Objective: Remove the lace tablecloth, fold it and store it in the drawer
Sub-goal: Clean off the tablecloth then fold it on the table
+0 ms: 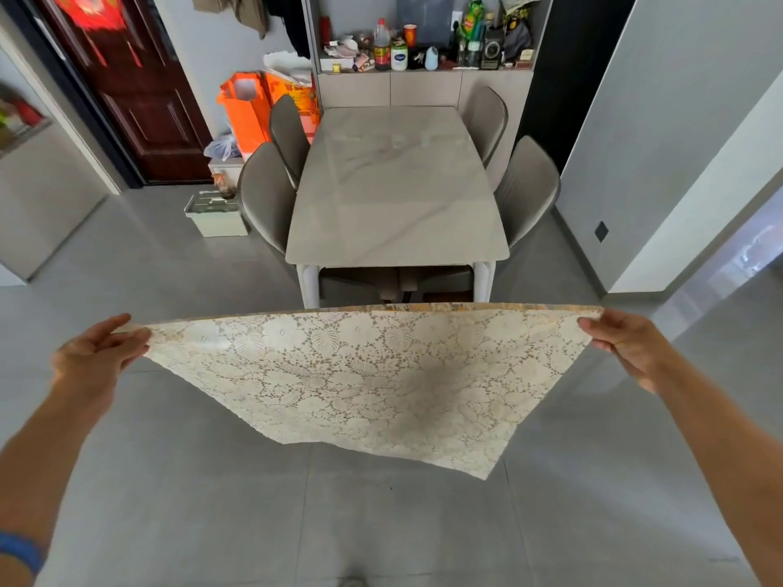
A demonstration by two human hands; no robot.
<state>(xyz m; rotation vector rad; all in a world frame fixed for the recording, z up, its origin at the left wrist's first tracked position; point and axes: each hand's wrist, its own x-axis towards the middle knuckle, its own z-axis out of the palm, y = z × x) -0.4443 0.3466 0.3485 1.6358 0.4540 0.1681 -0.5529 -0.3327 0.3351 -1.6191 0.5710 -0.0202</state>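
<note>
Both hands' fingers pinch the lace tablecloth [360,374] taut: left hand [91,358], right hand [627,345].

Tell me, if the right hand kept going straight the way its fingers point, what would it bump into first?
The right hand points inward along the lace tablecloth it pinches, toward the left hand. So it would likely just bunch up cloth first, then meet that hand. Depth is hard to judge here.
</note>
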